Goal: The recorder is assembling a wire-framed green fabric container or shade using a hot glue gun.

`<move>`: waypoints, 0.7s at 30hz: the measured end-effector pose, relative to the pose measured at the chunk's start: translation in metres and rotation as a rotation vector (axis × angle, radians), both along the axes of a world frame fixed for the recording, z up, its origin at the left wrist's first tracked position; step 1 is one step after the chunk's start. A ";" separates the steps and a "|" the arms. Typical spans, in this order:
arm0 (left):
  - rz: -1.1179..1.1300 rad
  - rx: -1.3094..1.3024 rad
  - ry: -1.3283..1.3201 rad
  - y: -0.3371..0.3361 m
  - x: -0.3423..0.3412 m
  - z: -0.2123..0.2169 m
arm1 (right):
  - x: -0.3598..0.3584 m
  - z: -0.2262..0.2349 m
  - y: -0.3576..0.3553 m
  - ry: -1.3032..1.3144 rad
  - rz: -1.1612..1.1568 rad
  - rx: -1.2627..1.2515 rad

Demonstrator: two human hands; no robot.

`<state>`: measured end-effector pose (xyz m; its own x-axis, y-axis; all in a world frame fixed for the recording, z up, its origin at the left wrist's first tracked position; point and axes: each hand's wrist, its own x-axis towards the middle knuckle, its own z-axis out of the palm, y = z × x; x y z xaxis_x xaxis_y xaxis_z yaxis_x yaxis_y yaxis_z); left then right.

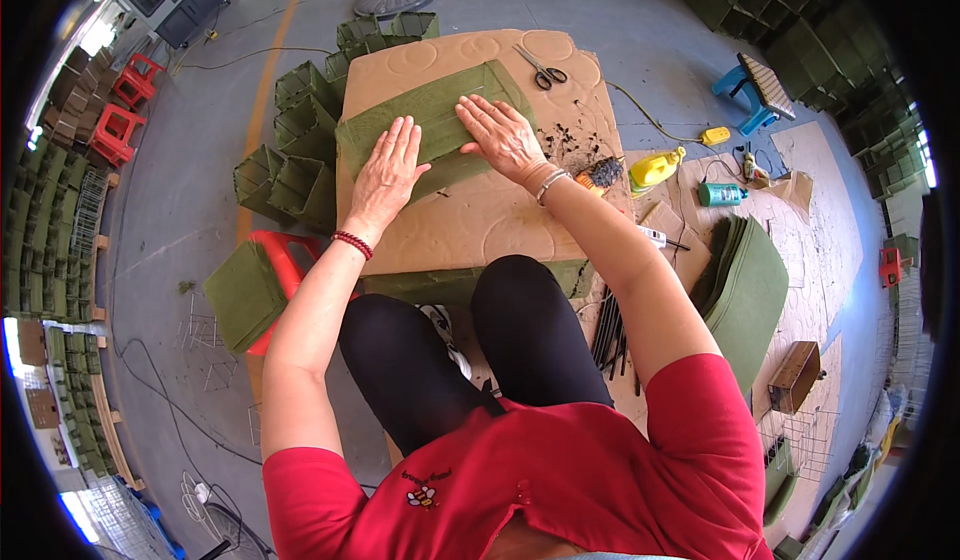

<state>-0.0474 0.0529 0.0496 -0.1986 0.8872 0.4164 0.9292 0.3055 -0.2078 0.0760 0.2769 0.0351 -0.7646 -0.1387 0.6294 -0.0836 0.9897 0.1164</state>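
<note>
While both palms press down near the middle of the cardboard-covered tabletop (455, 222), whatever lies beneath them stays out of sight. The left hand (392, 168) rests flat on the near side of the green fabric piece (432, 110), fingers straight and close together, thumb apart, gripping nothing; the right hand (500, 138) lies likewise flat farther right on it, also with nothing in its grasp. Whether the fabric is one layer or several is hard to tell. Beyond its right end lie black-handled scissors (546, 76); the dark cone-shaped object (603, 173) beside the right wrist is too small to identify. The left forearm covers part of the red stool (284, 260), and the stacked green sheets (244, 297) hide more of it. Labels on the yellow bottle (655, 168) and teal bottle (719, 195) are too small to make out, while dark lettering curves above an embroidered bee (422, 498) on the red shirt (600, 480).
</note>
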 end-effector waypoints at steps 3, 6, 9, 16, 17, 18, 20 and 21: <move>-0.011 0.003 -0.008 -0.003 -0.001 0.001 | 0.007 0.003 0.008 -0.008 0.045 0.023; -0.013 0.010 -0.013 -0.005 0.001 0.000 | 0.012 0.002 0.013 -0.013 0.075 0.034; -0.012 0.022 0.002 -0.002 0.002 0.000 | 0.012 -0.001 0.013 0.039 0.079 0.005; 0.030 0.025 0.074 -0.004 0.003 -0.006 | 0.014 0.005 0.010 0.014 0.080 0.009; 0.034 0.030 0.074 -0.003 0.003 -0.006 | 0.014 0.005 0.010 0.012 0.083 0.000; 0.041 0.042 0.080 -0.002 0.004 -0.007 | 0.015 0.006 0.009 0.010 0.085 0.003; 0.049 0.057 0.087 -0.002 0.007 -0.009 | 0.017 0.007 0.006 0.023 0.022 -0.002; 0.050 0.060 0.082 -0.002 0.009 -0.010 | 0.018 0.008 0.004 0.023 0.025 0.000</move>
